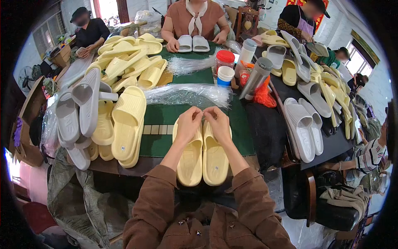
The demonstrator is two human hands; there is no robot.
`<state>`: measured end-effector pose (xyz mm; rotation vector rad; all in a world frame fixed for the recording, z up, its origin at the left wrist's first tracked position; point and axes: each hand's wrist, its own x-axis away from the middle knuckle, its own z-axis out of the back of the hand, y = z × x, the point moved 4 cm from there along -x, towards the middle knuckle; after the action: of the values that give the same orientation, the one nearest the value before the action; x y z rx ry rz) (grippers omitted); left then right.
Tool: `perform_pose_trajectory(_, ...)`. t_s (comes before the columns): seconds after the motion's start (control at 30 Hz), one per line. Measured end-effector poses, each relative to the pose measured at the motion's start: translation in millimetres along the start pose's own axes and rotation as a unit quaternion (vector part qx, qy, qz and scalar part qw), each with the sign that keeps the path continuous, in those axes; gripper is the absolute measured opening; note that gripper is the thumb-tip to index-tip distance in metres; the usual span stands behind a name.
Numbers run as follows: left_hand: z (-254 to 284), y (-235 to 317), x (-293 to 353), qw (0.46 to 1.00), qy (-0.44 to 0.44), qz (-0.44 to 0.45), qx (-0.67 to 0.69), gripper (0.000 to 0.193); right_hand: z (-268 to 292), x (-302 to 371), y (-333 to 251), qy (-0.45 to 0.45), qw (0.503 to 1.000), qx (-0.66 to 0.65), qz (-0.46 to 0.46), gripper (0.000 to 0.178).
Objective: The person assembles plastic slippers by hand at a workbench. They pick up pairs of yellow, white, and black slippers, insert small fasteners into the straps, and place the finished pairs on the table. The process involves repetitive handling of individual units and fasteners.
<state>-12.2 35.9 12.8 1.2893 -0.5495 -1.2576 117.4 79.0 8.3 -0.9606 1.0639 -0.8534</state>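
Observation:
A pair of pale yellow slide slippers lies side by side before me, toes away, the left slipper [190, 168] touching the right slipper [215, 166]. Above their straps, my left hand [188, 124] and my right hand [219, 123] meet with fingertips pinched together. Whatever thin thing the fingers hold is too small to make out. Just beyond my hands lies a bundle of clear plastic strips [186, 94]. Left of the slippers, a row of small cream squares [158, 130] rests on the green mat [161, 146].
Yellow slippers [128, 120] and grey slippers [88, 101] pile up at left; more grey slippers [299, 128] lie at right. A red-lidded jar [225, 58], a white-and-blue tub [225, 74] and a steel flask [258, 76] stand beyond. Across the table, a person [197, 20] handles grey slippers.

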Motion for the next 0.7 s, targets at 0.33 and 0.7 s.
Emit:
perform_pose_trajectory(0.33, -4.3, 1.3, 4.0, 1.0, 0.0, 0.001, 0.012, 0.012, 4.1, 4.2, -6.8, -0.005, 0.998, 0.046, 0.029, 0.01)
perform_pose_trajectory(0.7, -5.5, -0.5, 4.1, 0.999, 0.006, -0.03, -0.013, 0.013, -2.7, 2.9, -2.1, 0.001, 0.999, 0.02, 0.044, 0.02)
